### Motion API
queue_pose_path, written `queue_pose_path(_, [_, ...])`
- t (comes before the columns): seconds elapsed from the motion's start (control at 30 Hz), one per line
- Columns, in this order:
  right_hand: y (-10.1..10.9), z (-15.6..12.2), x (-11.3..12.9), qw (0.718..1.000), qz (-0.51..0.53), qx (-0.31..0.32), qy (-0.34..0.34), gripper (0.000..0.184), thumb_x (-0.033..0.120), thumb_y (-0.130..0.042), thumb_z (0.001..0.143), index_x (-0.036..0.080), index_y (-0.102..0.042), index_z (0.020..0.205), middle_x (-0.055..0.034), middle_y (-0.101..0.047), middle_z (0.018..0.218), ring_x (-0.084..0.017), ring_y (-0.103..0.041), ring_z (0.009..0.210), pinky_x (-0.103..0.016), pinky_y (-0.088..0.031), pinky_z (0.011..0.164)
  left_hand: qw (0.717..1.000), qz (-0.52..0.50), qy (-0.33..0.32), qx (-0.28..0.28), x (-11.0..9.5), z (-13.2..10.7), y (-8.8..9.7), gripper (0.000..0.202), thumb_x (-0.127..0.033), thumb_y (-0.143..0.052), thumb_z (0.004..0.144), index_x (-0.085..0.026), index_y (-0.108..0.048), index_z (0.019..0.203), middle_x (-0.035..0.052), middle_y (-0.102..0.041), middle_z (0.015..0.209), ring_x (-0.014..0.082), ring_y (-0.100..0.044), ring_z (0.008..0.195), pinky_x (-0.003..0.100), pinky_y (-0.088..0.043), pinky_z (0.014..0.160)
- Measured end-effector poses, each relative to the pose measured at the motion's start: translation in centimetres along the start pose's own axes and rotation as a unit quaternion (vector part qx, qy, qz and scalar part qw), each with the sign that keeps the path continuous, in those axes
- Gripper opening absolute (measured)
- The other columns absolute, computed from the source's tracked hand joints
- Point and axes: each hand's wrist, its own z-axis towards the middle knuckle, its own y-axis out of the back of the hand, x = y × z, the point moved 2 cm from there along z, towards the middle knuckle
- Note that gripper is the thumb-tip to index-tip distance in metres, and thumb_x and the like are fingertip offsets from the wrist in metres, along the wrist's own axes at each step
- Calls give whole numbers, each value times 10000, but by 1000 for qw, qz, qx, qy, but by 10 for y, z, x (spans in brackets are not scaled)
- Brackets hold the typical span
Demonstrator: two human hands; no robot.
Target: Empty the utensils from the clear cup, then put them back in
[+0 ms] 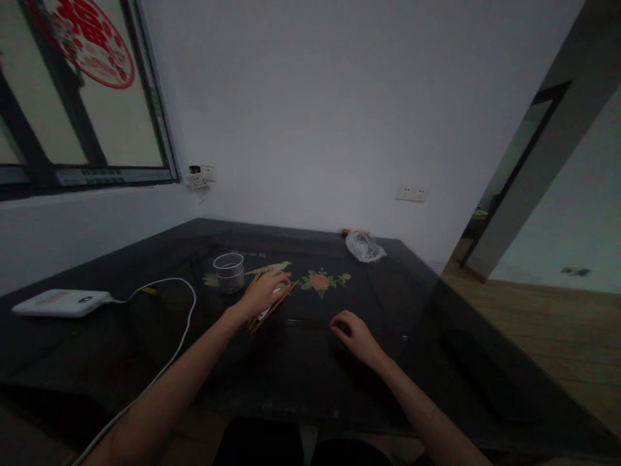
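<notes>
L hand (266,291) gripping chopsticks (255,324), thin brown bundle

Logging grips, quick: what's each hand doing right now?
Left hand: closed over the chopsticks on the table.
Right hand: loosely curled on the table, nothing visible in it.

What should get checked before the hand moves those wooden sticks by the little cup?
1. Left hand on the wooden sticks: ok, it lies on them.
2. Grip closed round them: cannot tell.
3. Cup upright beside that hand: ok.
4. Right hand off the sticks: ok, resting apart on the table.
5. White cable away from the sticks: ok, it lies left of the forearm.
</notes>
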Motion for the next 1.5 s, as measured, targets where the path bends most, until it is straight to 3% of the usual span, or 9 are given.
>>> queue_pose_path(0.17, [-5,-2,18,999,16,18,24,117,173,-549,840,214,-613,929,-56,-615,972,-201,-565,964,-346,-434,881,997,22,58,-50,52,-20,3,249,-223,-402,856,-175,-591,1011,98,-587,1118,226,-512,1098,393,-401,974])
queue_pose_path(0.33, [-12,9,41,998,18,43,52,168,191,-561,840,224,-598,1000,-58,-607,1033,-211,-541,1027,-364,-415,927,994,16,86,-60,75,-25,-4,323,-187,-412,807,-176,-579,1083,98,-594,1156,230,-521,1122,388,-398,999])
queue_pose_path(0.47, [-36,37,54,997,17,33,67,262,167,-591,807,212,-574,1064,-70,-590,1077,-220,-522,1050,-379,-403,946,995,12,88,-52,87,-25,-14,361,-188,-432,794,-188,-572,1128,92,-585,1221,236,-503,1174,398,-380,1028])
queue_pose_path(0.67, [-94,90,60,998,34,-28,44,358,237,-584,822,212,-521,1173,-105,-538,1189,-258,-467,1135,-430,-386,975,996,28,83,-21,102,-34,-27,462,-179,-463,792,-167,-510,1251,118,-505,1336,243,-424,1270,430,-338,1071])
queue_pose_path(0.83, [-124,115,74,999,-20,-10,28,485,326,-549,852,148,-452,1292,-160,-439,1363,-302,-340,1284,-477,-272,1073,995,44,93,3,109,-38,-37,495,-169,-427,829,-169,-461,1322,125,-421,1416,251,-342,1337,437,-316,1088])
queue_pose_path(1.0, [-141,126,81,998,-45,21,-47,498,343,-410,914,161,-361,1375,-144,-333,1471,-339,-216,1369,-613,-181,1065,995,47,87,20,115,-39,-43,493,-194,-369,871,-140,-417,1359,129,-392,1442,231,-320,1356,420,-296,1107])
queue_pose_path(1.13, [-148,129,85,997,-57,21,-46,473,309,-375,919,198,-359,1378,-115,-322,1487,-332,-195,1384,-649,-115,1060,995,48,77,31,121,-40,-46,484,-180,-373,865,-141,-438,1342,114,-419,1429,213,-336,1349,421,-268,1124])
queue_pose_path(1.3, [-152,128,92,996,-84,26,-28,498,317,-342,930,154,-331,1400,-140,-354,1467,-315,-201,1386,-633,-110,1069,997,37,64,37,131,-39,-52,465,-192,-349,874,-107,-468,1315,133,-447,1404,223,-367,1330,438,-248,1133])
queue_pose_path(1.5, [-153,126,92,991,-129,12,-36,521,320,-347,925,139,-321,1413,-131,-405,1440,-274,-265,1367,-578,-156,1086,999,14,39,15,143,-37,-60,452,-224,-345,879,-155,-487,1302,93,-493,1371,215,-392,1310,451,-246,1135])
